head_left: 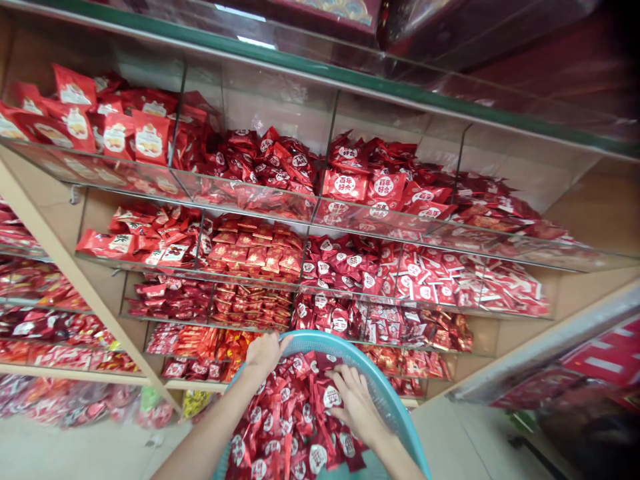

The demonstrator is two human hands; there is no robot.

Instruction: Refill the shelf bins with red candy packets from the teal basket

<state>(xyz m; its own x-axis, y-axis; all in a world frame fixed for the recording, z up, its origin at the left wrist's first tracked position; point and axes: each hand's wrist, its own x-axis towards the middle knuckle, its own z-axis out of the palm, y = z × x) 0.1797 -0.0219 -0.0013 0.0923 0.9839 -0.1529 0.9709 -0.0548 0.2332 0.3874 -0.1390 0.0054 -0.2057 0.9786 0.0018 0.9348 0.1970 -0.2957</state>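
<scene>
A teal plastic basket (pixel 400 407) full of small dark red packets (pixel 287 413) with white labels stands at the bottom centre. My left hand (pixel 265 353) is closed on the basket's far left rim. Inside the basket, my right hand (pixel 353 400) lies over the packets on the right side, its fingers bent around a red packet (pixel 327 393) with a white label. Beyond the basket rise glass-fronted shelves (pixel 240 200) divided into compartments of red packets.
Upper compartments hold larger red packets (pixel 150 137). A wooden upright (pixel 85 280) separates another shelf unit at the left. Plastic bags (pixel 65 400) lie below it near the tiled floor (pixel 100 447). Red goods (pixel 600 360) and a dark object stand at the right.
</scene>
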